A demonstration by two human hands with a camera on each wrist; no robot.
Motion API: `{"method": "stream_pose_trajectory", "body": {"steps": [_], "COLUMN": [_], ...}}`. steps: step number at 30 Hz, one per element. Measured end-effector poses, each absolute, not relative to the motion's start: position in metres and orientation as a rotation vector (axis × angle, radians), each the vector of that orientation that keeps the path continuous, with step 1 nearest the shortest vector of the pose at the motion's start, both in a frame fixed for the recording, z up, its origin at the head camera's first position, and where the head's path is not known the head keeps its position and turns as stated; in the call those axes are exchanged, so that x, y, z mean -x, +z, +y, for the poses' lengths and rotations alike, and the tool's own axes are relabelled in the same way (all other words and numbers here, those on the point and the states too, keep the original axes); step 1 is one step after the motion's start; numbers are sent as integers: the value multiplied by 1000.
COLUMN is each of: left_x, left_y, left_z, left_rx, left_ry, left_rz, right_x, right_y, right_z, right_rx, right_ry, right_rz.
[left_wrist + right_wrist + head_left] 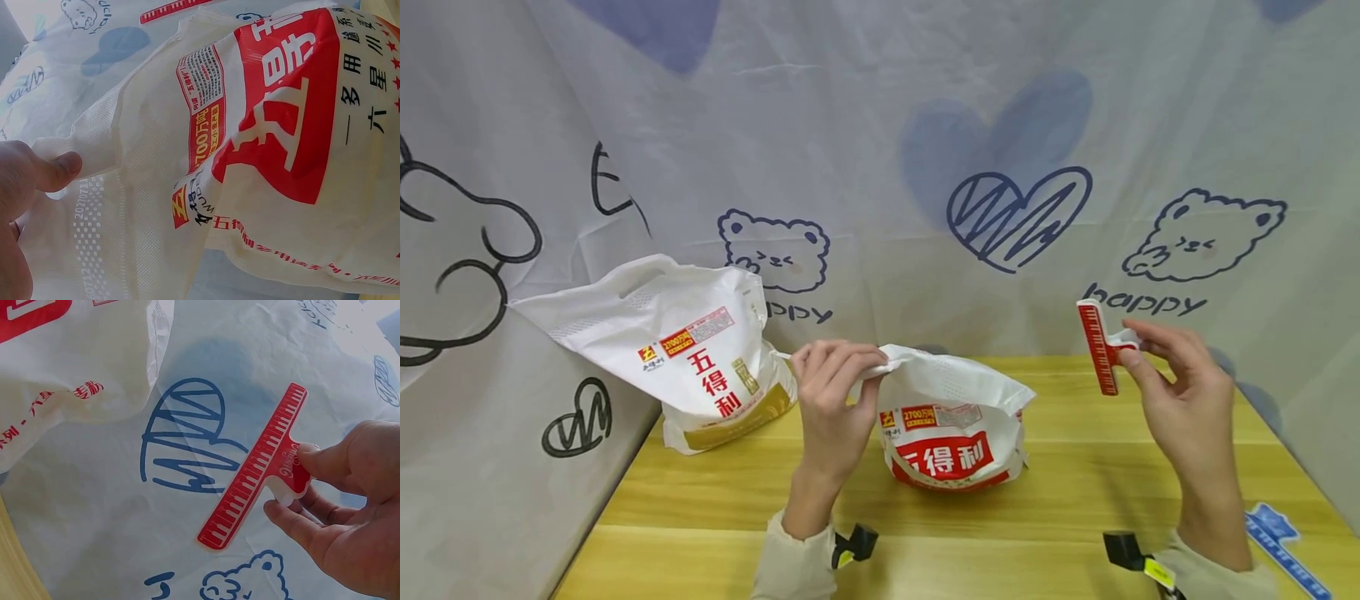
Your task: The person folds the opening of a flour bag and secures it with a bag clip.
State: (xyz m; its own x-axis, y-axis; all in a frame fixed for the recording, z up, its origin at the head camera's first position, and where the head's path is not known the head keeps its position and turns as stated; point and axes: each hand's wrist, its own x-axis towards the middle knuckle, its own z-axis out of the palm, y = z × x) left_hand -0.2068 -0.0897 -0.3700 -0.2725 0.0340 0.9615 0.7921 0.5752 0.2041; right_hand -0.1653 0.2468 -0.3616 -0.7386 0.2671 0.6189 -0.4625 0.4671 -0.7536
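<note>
Left hand [835,392] pinches the red-label flour bag [951,442] top; right hand [1180,392] grips the red bag clip [1097,346]. Loosened fingers could let the gathered top spring open.

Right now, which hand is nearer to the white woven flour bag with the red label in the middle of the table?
Left. The left hand pinches the top edge of the white woven flour bag with the red label; the right hand is off to its right, holding a red plastic bag clip.
</note>
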Motion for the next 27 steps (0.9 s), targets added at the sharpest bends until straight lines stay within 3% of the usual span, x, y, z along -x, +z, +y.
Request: {"method": "stream_pose_trajectory", "body": {"steps": [27], "left_x": [204], "left_y": [-363], "left_z": [-93], "left_rx": [700], "left_ry": [-869], "left_rz": [-1689], "right_x": [166], "right_y": [-351], "right_z": [224], "right_rx": [-207], "right_ry": [1351], "right_rz": [-1861]}}
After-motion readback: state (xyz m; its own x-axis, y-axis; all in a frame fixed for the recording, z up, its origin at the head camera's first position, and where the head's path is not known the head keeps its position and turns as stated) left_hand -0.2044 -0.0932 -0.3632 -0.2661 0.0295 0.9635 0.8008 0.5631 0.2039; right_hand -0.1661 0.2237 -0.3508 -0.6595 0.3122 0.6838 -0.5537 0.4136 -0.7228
